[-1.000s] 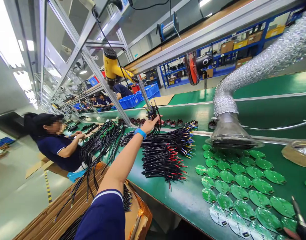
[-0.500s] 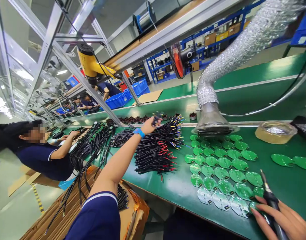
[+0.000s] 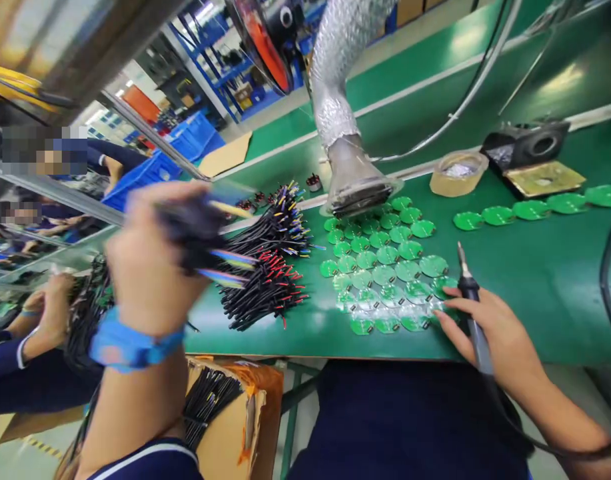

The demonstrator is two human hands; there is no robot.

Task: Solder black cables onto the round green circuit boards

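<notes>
My left hand [image 3: 158, 250], blurred by motion and wearing a blue wristband, is closed around a dark, smeared bundle [image 3: 190, 230] with yellow and blue wire ends sticking out. It is raised in front of the black cables [image 3: 255, 293], whose bared ends are red, yellow and blue. My right hand [image 3: 495, 327] holds a soldering iron [image 3: 468, 287], tip pointing up and away. Its thumb and finger reach the right edge of the green circuit boards [image 3: 385, 273], which lie in rows on the green bench [image 3: 310, 337].
A fume hood [image 3: 355, 177] on a foil duct hangs over the boards' far edge. A tape roll [image 3: 458, 173] and a solder-iron stand [image 3: 535, 153] sit at the back right, behind another board row [image 3: 530, 212]. A carton of cables [image 3: 225, 433] stands below. Co-workers sit at left.
My left hand has come back from the far cable pile toward me, carrying the dark bundle. The view has turned and shifted right. My right hand still holds the soldering iron.
</notes>
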